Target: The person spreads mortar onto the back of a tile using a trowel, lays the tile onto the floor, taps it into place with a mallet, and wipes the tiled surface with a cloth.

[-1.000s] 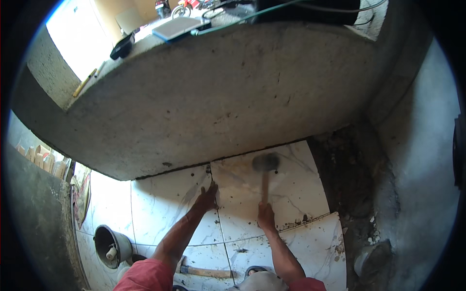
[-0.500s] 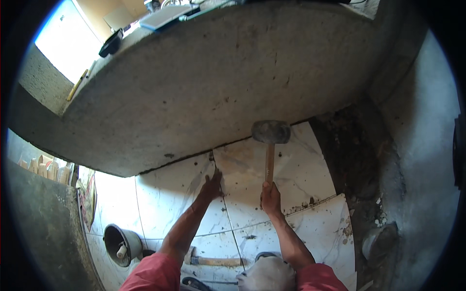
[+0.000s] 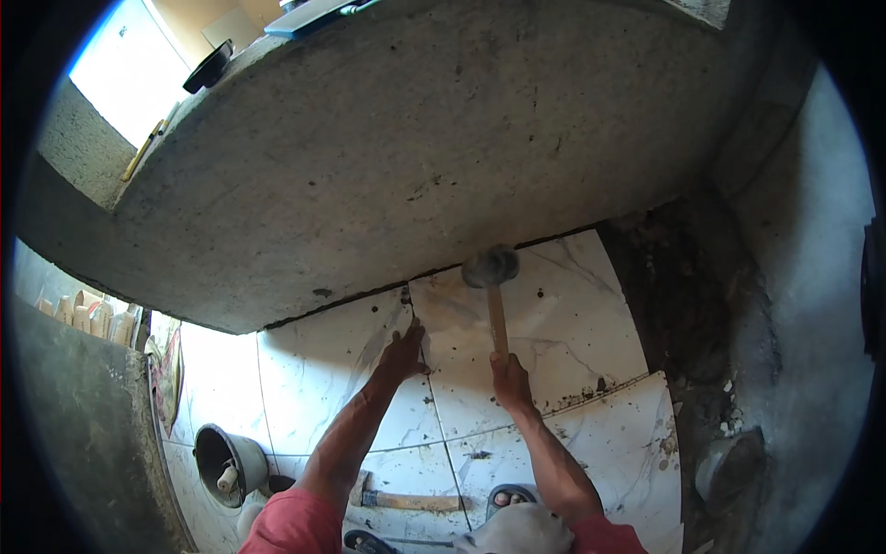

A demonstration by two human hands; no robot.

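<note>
My right hand [image 3: 510, 380] is wrapped round the wooden handle of a rubber mallet [image 3: 497, 319]. Its dark head is over the far part of a white marbled floor tile [image 3: 563, 323], close to the concrete wall. Whether the head touches the tile I cannot tell. Fingers stretched out, my left hand [image 3: 404, 353] rests at the joint between that tile and the white tile [image 3: 323, 369] to its left. Specks of dirt lie on both tiles.
A bucket [image 3: 249, 466] stands at the left, a second bucket [image 3: 729, 469] at the right. Near my feet lies a wooden-handled tool [image 3: 415, 501]. Dark rough ground [image 3: 688, 286] borders the tiles on the right. The concrete wall [image 3: 388, 185] rises beyond them.
The mallet has moved left across the tile and its head is now blurred. My right hand has shifted slightly left; my left hand stays at the joint. The view has shifted a little.
</note>
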